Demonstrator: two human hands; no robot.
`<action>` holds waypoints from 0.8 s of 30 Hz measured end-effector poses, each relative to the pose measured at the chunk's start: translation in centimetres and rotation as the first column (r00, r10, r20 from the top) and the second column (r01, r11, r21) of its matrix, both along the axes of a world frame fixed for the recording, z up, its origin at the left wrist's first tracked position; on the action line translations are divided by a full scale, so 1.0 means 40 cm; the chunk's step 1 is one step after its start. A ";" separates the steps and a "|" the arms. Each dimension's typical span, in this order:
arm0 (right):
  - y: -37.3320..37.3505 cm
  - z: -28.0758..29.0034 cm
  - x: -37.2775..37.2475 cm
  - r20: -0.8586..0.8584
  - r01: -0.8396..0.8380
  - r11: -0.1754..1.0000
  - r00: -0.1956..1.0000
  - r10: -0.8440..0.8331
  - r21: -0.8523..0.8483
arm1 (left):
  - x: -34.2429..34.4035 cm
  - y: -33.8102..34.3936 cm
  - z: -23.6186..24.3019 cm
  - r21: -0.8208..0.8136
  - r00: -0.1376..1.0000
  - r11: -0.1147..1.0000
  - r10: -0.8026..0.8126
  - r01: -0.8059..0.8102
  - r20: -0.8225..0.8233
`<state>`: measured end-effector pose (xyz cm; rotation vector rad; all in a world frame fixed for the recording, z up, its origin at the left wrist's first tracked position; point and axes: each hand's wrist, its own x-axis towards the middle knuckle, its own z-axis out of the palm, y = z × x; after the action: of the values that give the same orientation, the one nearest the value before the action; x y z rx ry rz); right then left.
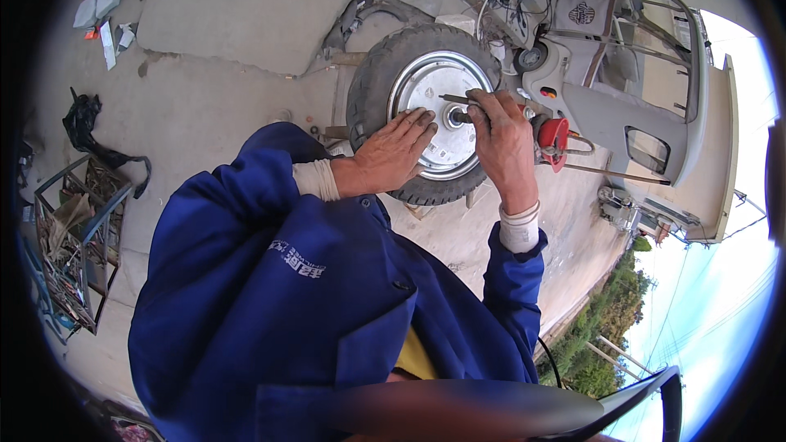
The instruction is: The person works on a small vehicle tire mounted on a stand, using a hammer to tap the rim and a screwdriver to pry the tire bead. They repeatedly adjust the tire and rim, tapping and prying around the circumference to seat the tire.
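Note:
In front of me lies a wheel with a knobbly black tyre around a round silver metal hub. From the hub's middle sticks a short axle. My left hand rests on the hub's near left part with its fingers stretched out. My right hand is closed around a thin dark rod-like tool, whose tip points left over the hub, just beyond the axle. Fingers hide the rest of that tool, so its exact kind does not show.
A red round part is just right of my right hand. Farther right stands a grey three-wheeled vehicle. At left are a metal frame box of scrap and a black plastic bag. Cables hang beyond the wheel.

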<state>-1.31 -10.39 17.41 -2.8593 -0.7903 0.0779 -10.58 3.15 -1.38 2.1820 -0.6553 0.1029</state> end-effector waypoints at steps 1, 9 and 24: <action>0.007 -0.022 0.015 0.025 -0.055 0.998 0.998 0.056 -0.012 | -0.005 0.000 0.003 0.082 0.999 0.996 -0.048 0.047 0.015; 0.028 -0.154 0.088 -0.045 -0.152 0.980 0.988 0.147 -0.132 | -0.026 -0.009 -0.019 0.145 0.991 0.986 -0.095 0.081 0.090; 0.030 -0.172 0.110 -0.062 -0.162 0.975 0.986 0.154 -0.155 | -0.024 -0.008 -0.022 0.104 0.991 0.989 -0.109 0.100 0.076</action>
<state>3.11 -9.17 10.55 -2.9233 -1.0447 0.2432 -11.53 2.84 -2.27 2.2438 -0.8359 0.1063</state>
